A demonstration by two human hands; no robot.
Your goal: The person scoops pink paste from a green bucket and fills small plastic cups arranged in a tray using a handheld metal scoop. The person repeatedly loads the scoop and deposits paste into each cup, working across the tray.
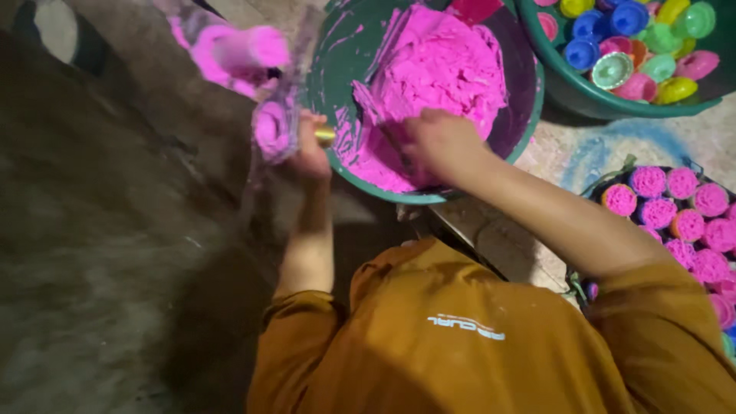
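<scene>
A dark green bowl (529, 115) holds a big heap of bright pink powder (441, 65). My left hand (309, 153) grips a small yellow mould cup (325, 136) against the bowl's near left rim. My right hand (438, 142) is down inside the bowl at the foot of the pink heap. Its fingers are closed on what looks like a thin dark scraper (391, 142) pushed into the powder. Both my sleeves are orange.
A second green basin (583, 92) at the top right holds several empty coloured cups. A basket (606, 184) at the right holds several cups packed with pink powder. A blurred, pink-stained plastic bag (238, 54) lies left of the bowl on the grey floor.
</scene>
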